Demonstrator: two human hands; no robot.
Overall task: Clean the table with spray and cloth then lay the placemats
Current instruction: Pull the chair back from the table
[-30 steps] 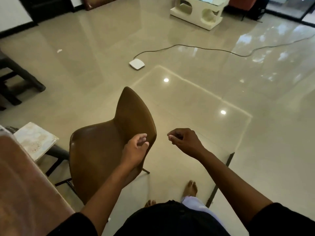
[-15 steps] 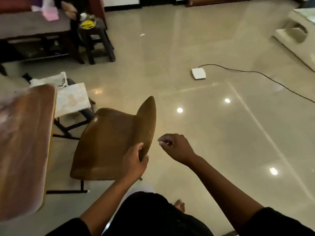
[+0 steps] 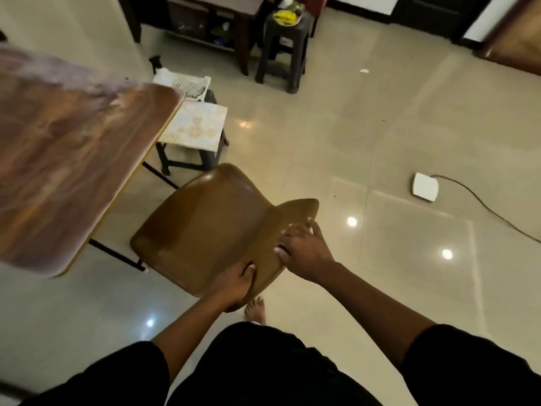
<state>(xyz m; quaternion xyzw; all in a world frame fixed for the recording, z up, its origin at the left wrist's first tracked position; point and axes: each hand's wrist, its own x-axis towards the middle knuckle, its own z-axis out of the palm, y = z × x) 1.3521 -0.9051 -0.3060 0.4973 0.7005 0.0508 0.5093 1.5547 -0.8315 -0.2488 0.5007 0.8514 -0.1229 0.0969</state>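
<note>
A glossy cream tiled floor [image 3: 380,127] spreads beneath us, bright with ceiling-light reflections; at our left stands the brown wood-grain table [image 3: 67,159], its near corner blurred, and no spray, cloth or placemats can be made out on the part we see. Just beside the table's right edge sits a low dark stool [image 3: 193,153] topped with a pale patterned slab; beyond it, a taller dark stool [image 3: 282,51] carries something yellow, too small to name. Between us and the table stands a tan moulded chair [image 3: 210,227], its seat turned toward the table, its backrest nearest us; our left hand [image 3: 235,284] grips the lower end of that backrest, thumb on the inner face, the other fingers hidden behind the edge; our right hand [image 3: 303,253] rests on the top of the backrest with fingers spread and only lightly bent — touching, not clenched. Farther right a white flat box [image 3: 425,187] lies on the tiles, a dark cable [image 3: 486,209] trailing from it; a bare foot [image 3: 256,310] shows below the chair — ours, under dark sleeves.
</note>
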